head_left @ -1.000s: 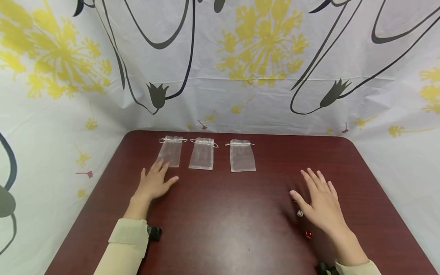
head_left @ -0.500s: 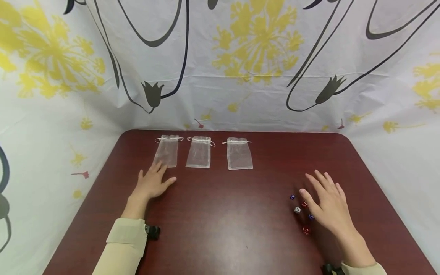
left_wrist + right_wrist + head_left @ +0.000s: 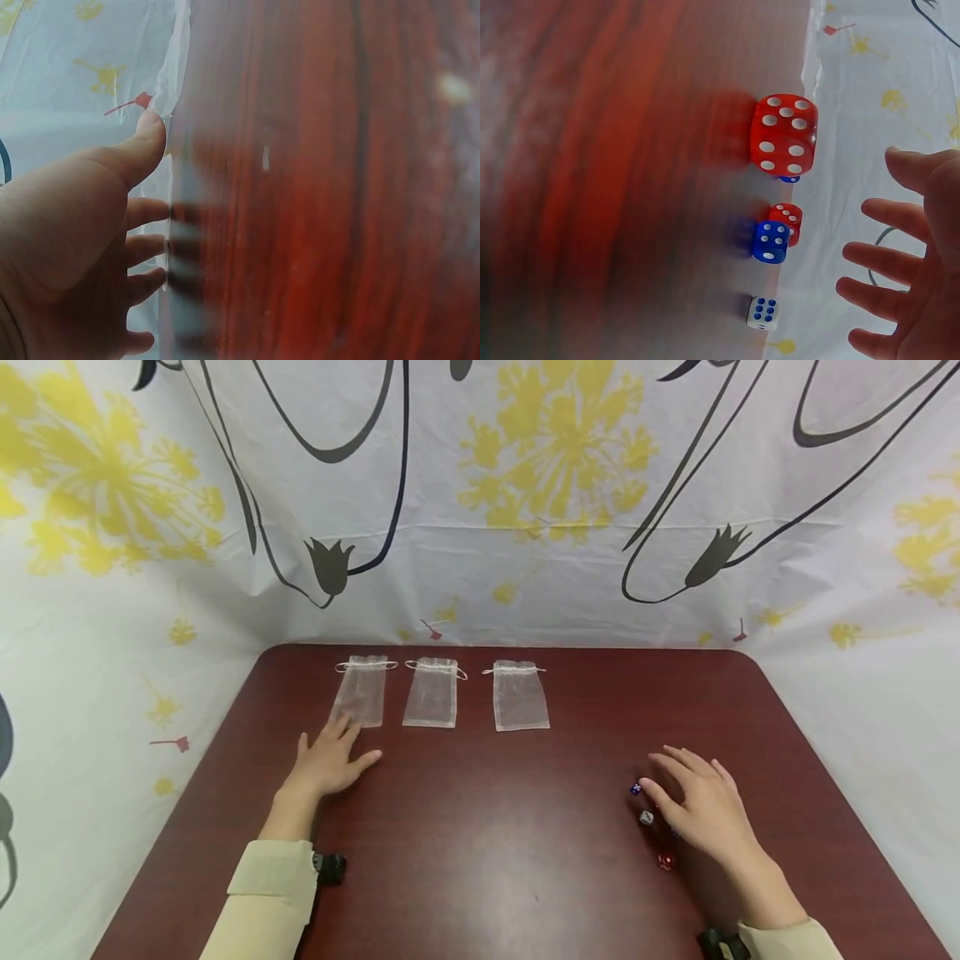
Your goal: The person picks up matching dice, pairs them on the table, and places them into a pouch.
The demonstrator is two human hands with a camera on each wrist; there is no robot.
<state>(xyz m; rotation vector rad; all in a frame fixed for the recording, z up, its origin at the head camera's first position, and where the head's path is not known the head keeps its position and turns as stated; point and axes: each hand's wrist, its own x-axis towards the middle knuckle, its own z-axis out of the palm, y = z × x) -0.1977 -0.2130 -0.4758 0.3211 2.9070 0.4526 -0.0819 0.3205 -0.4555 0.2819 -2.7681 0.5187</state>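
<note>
My left hand (image 3: pixel 324 766) is spread with straight fingers, its fingertips over the lower edge of the leftmost sheer drawstring bag (image 3: pixel 362 693); I cannot tell whether they press it. In the left wrist view the thumb of that left hand (image 3: pixel 75 217) points up. My right hand (image 3: pixel 705 802) hovers over several dice with loosely bent fingers, holding nothing. Near its thumb are a blue die (image 3: pixel 635 789), a white die (image 3: pixel 647 817) and a red die (image 3: pixel 665 861). The right wrist view also shows a second blue die (image 3: pixel 770 241) and a smaller red die (image 3: pixel 787 217).
Two more sheer bags, the middle one (image 3: pixel 431 695) and the right one (image 3: pixel 521 697), lie flat along the back of the dark red table (image 3: pixel 480 827). A patterned white cloth (image 3: pixel 450 568) hangs behind and at both sides.
My right hand first shifted right, uncovering dice, then came back left and lower, with its fingers bending more over them. The left hand stays at the leftmost bag. The head view has shifted slightly.
</note>
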